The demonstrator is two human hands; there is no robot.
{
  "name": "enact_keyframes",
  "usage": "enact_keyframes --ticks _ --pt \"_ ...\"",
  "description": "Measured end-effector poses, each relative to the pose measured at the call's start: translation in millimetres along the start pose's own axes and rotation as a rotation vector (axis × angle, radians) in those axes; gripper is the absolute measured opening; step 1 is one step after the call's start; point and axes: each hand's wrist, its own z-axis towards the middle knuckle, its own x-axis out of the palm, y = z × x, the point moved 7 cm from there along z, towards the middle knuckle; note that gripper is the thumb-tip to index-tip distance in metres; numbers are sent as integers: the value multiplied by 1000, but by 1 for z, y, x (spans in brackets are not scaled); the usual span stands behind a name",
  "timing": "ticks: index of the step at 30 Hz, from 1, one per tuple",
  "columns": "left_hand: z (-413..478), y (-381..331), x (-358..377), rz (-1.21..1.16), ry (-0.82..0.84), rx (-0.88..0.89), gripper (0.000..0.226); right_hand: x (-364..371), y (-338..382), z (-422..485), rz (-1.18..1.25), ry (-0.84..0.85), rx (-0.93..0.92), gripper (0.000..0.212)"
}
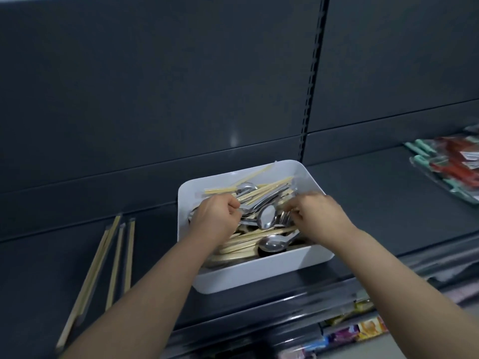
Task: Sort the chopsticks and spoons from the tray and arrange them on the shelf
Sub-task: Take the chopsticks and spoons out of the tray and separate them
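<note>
Dark grey metal back panels rise behind the shelf, split by a slotted upright, with a faint glare and bright packets on the tier below.

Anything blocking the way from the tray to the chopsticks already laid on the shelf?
Nothing visible does. The shelf between the tray and the laid-out chopsticks is bare. Items only need lifting over the tray's left wall.

The rectangular plastic tray was plain white; the slim wooden chopsticks were pale yellow; the polished metal spoons were silver; the flat metal shelf was dark grey; the plastic-wrapped packets were red and mint green; the lower packages showed purple, orange and yellow.
</note>
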Motion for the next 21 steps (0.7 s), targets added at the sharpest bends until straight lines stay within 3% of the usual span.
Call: enact_keyframes --ticks 8,12,16,21 --pt "-3 1 -3 118 -69 -108 13 14 -12 25 105 103 -143 37" --pt "-3 0 -5 94 -101 -142 14 17 1 44 20 79 -259 50" --pt "-5 0 -12 75 -155 -126 16 20 9 54 26 122 -293 31" --pt "-1 4 -22 52 -209 -132 18 -13 -1 60 216 -104 -131 12"
